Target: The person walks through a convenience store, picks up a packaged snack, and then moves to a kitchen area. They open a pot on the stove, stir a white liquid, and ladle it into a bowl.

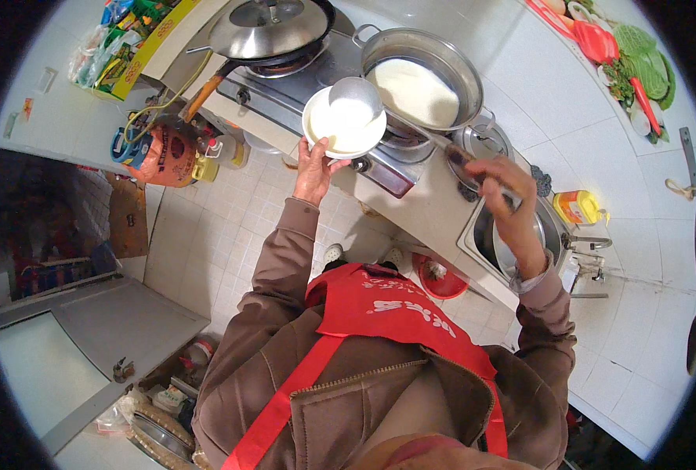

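Note:
My left hand [314,170] holds a white bowl [313,132] by its rim, in front of the gas stove. My right hand [508,197] grips the handle of a metal ladle [357,97], whose round scoop is over the bowl. Pale, milky liquid [342,129] shows in the bowl. Beyond it, a wide two-handled steel pot [471,73] stands on the right burner with creamy white contents [412,91] inside. The ladle's shaft passes in front of the pot's near side.
A lidded wok [271,35] sits on the left burner, its wooden handle [201,103] jutting past the counter. A pot lid [483,147] lies beside the stove. At the right are a sink [471,235], faucet [586,241] and yellow bottle [580,207]. A red basin [442,282] stands below.

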`<state>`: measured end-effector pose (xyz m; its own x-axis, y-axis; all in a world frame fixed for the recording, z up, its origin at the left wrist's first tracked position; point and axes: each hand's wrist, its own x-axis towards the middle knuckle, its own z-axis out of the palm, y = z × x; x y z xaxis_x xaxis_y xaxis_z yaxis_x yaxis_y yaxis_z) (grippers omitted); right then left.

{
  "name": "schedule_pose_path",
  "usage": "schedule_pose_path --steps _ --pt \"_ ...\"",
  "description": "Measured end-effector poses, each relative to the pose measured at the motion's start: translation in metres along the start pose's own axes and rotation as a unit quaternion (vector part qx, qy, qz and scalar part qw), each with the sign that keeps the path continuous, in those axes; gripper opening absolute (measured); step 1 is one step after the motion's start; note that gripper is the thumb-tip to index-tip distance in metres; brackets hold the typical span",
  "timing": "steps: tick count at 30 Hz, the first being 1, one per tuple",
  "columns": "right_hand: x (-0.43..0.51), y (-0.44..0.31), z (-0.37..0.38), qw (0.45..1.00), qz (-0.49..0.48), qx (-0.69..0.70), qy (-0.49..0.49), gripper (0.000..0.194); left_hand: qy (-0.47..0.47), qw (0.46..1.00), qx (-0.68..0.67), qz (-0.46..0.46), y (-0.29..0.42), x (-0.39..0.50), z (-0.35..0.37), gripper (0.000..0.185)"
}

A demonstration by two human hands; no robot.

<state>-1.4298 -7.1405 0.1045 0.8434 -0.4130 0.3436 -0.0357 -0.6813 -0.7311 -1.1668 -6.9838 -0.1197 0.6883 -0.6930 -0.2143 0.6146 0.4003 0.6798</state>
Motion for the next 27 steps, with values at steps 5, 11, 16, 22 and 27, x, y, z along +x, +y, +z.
schedule_pose_path --steps 5,11,16,22,27 --pt "-0.017 -0.013 -0.006 0.966 -0.156 -0.177 -0.1 0.039 -0.009 1.0 -0.008 0.009 0.0 -0.001 -0.001 0.058" --pt "-0.013 -0.004 -0.03 0.973 -0.124 -0.193 -0.039 0.035 -0.017 1.0 -0.003 0.017 0.004 -0.001 0.0 0.057" --pt "0.012 0.037 -0.031 0.97 -0.038 -0.242 -0.002 0.026 -0.005 1.0 0.0 0.016 0.006 0.001 0.001 0.057" --pt "0.039 0.067 -0.03 0.967 -0.049 -0.249 0.026 0.015 -0.009 1.0 -0.003 0.013 0.009 0.0 0.002 0.058" --pt "0.057 0.069 -0.031 0.986 0.145 -0.081 0.031 0.02 -0.009 1.0 0.002 0.011 0.009 0.0 0.001 0.06"
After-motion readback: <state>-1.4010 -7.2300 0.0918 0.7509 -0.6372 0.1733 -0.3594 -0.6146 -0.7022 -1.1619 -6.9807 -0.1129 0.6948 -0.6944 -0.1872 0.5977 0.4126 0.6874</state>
